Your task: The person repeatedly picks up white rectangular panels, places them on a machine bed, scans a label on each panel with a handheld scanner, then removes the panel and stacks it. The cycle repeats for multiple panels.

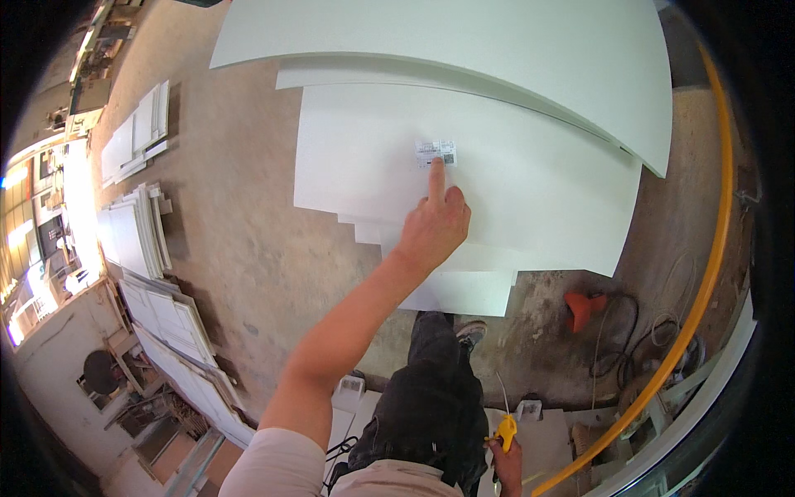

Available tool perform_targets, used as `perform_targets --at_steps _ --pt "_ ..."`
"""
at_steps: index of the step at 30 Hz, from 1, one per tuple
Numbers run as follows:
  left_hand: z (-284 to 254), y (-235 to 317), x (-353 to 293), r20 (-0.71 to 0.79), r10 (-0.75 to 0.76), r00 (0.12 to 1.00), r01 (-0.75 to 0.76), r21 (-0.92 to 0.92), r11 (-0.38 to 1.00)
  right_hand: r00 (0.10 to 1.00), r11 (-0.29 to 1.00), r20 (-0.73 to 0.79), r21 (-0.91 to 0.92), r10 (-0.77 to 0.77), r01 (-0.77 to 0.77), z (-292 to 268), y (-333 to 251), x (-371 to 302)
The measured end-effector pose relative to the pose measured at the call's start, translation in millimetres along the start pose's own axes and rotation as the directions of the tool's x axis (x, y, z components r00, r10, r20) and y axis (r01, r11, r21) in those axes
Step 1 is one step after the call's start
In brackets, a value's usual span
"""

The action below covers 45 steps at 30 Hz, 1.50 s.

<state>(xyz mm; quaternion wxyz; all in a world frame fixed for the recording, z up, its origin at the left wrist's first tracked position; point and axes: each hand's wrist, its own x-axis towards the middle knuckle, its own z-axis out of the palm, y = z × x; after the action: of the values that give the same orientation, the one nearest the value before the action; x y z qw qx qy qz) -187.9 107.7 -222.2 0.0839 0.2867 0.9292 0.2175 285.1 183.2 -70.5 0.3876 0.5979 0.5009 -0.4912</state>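
My left hand [436, 217] reaches forward over a stack of white panels. Its index finger is stretched out, with the tip on a small printed label [426, 151], while the other fingers curl in. The label is stuck to a large white panel [356, 149], and it is partly covered by the fingertip. Low at my right side, my right hand [507, 465] grips a yellow air blow gun [506, 431] with a thin pale nozzle pointing up. The lower part of that tool is hidden by my hand.
A larger white panel [464, 33] overlaps the far side. Leaning stacks of panels [132, 232] line the left. An orange object [584, 310] and dark hoses [621, 356] lie on the floor at right, inside a curving yellow hose [719, 224]. My legs [426, 398] stand close to the stack.
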Motion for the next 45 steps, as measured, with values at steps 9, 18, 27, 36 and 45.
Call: perform_targets --at_steps 9,18,27,36,45 --pt "-8.2 12.3 1.1 0.099 -0.036 0.994 0.035 0.014 0.999 0.991 0.990 -0.032 0.045 -0.131 0.132 0.6 20.2 2.4" --pt "-7.1 13.2 -0.1 0.184 0.027 0.982 -0.049 0.112 0.993 0.966 0.978 -0.173 0.046 -0.193 0.203 -6.8 58.4 -15.5" --pt "-21.0 26.4 -15.8 0.326 -0.034 0.945 -0.006 0.121 0.993 0.750 0.861 -0.496 0.008 -0.438 0.509 -11.2 70.2 -55.0" --pt "8.8 204.7 -209.0 0.686 0.304 0.661 -0.406 -0.013 0.914 0.486 0.379 -0.693 0.317 -0.533 0.869 -85.6 114.6 -158.2" --pt "-14.1 402.1 -361.4 0.650 0.645 0.401 -0.525 -0.414 0.744 0.516 0.236 -0.852 0.484 -0.092 0.842 -55.5 243.0 -131.3"
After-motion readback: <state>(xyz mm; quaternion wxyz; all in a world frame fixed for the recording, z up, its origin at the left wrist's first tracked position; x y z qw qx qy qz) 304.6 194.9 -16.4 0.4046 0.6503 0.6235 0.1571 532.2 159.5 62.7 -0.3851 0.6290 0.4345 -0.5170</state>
